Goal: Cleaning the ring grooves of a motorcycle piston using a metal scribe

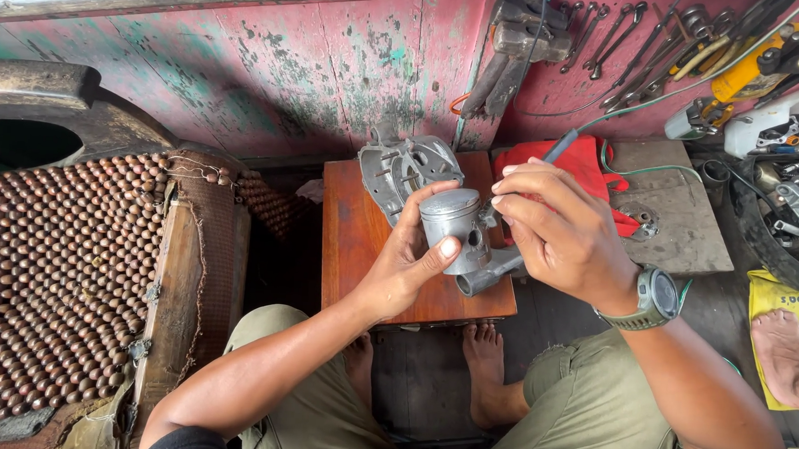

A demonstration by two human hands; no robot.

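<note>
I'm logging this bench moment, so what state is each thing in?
Left hand: shut on piston.
Piston: held upright above the table, connecting rod hanging from it.
Right hand: shut on a thin grey-handled tool.
Engine casing: lying open on wooden table.
Wrenches: hanging on wall.

Seen from above, seated, knees apart, bare feet on the floor. Left hand (407, 252) raised from seven o'clock, palm turned up, fingers (447, 248) curled closed around a held part. Right hand (559, 228) reaching in from four o'clock, wrist bent, fingertips pinched together, watch on wrist.
</note>
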